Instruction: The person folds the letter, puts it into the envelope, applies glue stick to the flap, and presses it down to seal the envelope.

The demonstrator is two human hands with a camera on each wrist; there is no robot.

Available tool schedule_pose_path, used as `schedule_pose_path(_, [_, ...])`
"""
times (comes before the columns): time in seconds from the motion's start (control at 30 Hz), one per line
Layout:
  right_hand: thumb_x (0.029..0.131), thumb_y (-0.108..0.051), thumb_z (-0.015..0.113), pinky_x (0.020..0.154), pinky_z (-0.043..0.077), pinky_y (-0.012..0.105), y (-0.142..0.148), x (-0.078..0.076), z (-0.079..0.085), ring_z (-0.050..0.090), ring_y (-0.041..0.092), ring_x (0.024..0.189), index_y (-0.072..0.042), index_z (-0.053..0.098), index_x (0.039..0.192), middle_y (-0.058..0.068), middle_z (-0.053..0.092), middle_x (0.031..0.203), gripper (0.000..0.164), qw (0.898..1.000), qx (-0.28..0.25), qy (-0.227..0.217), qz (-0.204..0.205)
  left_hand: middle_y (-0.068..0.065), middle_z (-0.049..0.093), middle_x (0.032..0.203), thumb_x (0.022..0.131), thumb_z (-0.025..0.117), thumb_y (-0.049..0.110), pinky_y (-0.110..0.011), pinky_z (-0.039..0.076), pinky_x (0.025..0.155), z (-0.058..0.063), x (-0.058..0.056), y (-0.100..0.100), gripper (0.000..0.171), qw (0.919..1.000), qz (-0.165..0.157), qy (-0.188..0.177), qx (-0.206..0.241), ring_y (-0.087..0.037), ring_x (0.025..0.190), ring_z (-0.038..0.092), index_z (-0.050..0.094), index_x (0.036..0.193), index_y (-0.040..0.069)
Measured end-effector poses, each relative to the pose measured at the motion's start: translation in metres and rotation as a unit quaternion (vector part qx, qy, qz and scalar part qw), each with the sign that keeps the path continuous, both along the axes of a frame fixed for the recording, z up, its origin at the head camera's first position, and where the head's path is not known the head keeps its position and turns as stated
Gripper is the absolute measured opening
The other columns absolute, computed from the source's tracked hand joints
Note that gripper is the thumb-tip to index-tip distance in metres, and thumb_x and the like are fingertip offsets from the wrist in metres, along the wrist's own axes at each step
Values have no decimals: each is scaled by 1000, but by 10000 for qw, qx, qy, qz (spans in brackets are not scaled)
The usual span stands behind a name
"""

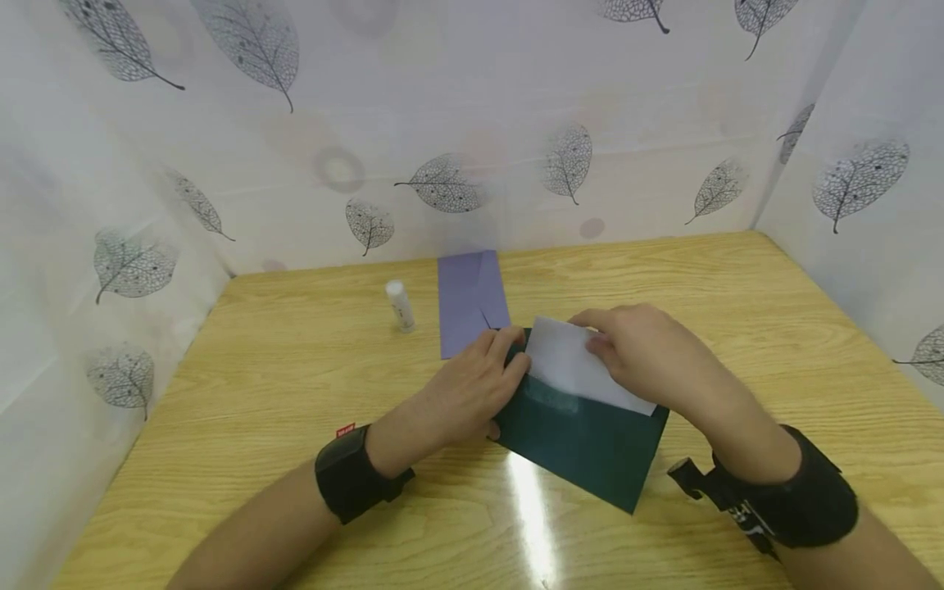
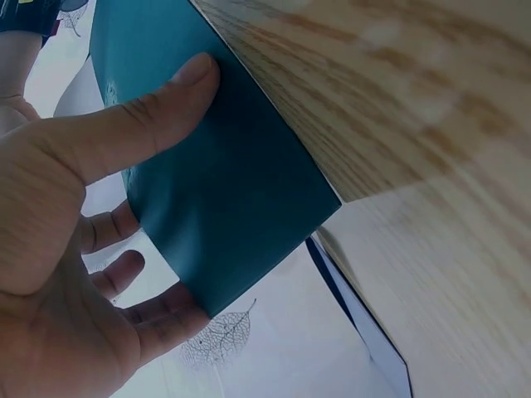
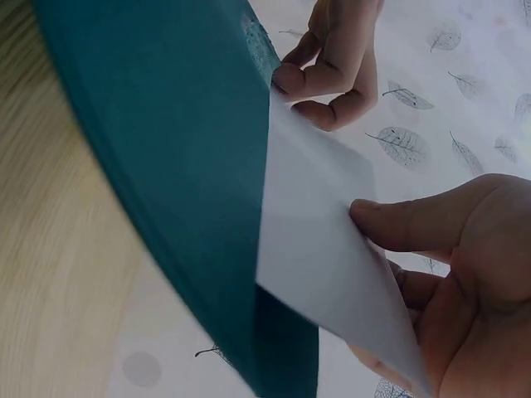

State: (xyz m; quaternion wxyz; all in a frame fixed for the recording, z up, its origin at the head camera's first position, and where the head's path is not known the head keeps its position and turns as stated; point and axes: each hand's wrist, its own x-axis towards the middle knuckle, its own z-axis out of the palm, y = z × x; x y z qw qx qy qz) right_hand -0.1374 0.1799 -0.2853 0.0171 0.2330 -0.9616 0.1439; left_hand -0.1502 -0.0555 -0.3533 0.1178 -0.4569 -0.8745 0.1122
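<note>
Backdrop: white curtain (image 1: 501, 90) with leaf prints, wood-grain table (image 1: 310, 352) in front, light glare on its near part.

Head view: green envelope (image 1: 583, 442) is in front of me, tilted, lower corner toward my right. White paper (image 1: 564, 356) sits part in its pocket, part out along the upper edge. My left hand (image 1: 472, 385) grips the envelope at its left end, fingers bent over the edge by the paper's corner; I'd say that anchors the envelope and leaves the pocket side free. My right hand (image 1: 649, 356) pinches the paper by its exposed part, probably because that's the only bit to get hold of. Purple envelope (image 1: 468, 303) lies flat behind, glue stick (image 1: 401, 307) stands to its left, apart from it. Both are out of my hands' working area, which looks handy. Black bands (image 1: 350, 475) on both wrists.

Left wrist view: thumb laid nearly straight across one face of the green envelope, other fingers at the opposite edge. Spread hold like that should stop it twisting, my guess. Fingertip pressure: can't tell.

Right wrist view: right thumb on the paper's face, fingers behind, so a pinch. Probably light, sheet looks thin. Left fingertips meet the envelope's edge right at the paper's corner. Pale shiny patch (image 3: 259, 46) on the green face beside them; can't tell what it is.
</note>
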Motion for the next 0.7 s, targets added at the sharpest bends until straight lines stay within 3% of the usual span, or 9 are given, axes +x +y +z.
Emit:
schedule_pose_path(0.23, [94,-4,65,71,55,43,1,1,3,66,20,79,-7,68,125,13,74,108,31,9999,-104,-6,131,-20,39,141,55,90,65,-35,44,103,-1,0,1,99,9996,-12,295,39,-30,119,47,53,124,5])
schedule_pose_path(0.4, [93,-5,66,66,54,39,3,2,4,64,18,73,-10,68,125,11,75,101,33,9998,-120,162,-7,-20,39,140,57,89,65,-36,43,103,-1,0,1,97,9989,-28,461,90,-30,118,46,52,123,4])
schedule_pose_path(0.7, [91,-10,71,64,55,35,-3,4,-2,64,13,72,-8,67,127,7,74,95,36,9991,14,-314,277,-21,37,141,61,88,63,-37,41,105,-2,-1,2,96,9989,12,416,211,-30,117,46,51,126,4])
